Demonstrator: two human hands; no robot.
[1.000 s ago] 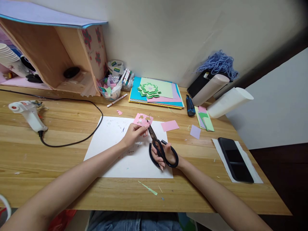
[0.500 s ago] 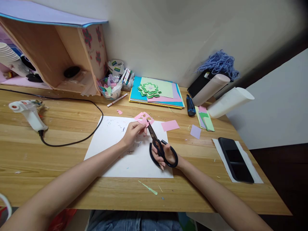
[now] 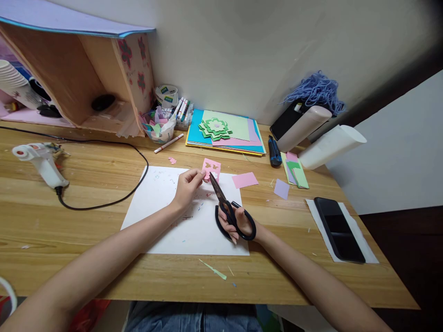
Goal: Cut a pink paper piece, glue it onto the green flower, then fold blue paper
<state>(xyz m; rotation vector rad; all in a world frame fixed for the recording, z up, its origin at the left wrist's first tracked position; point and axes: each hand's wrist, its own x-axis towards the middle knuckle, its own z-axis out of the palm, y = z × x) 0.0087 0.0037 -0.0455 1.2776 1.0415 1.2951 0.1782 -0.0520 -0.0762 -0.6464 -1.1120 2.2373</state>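
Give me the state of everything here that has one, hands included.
Left hand: pinching the pink paper
Right hand: gripping the scissors
Scissors: blades together or nearly so
Pink paper: pierced by cutouts
Hot glue gun: lying down, cord attached
Smartphone: screen dark
Utility knife: lying down, no blade showing
Plastic cup: holding paper scraps
Cardboard box: front open
White sheet: flat, marked
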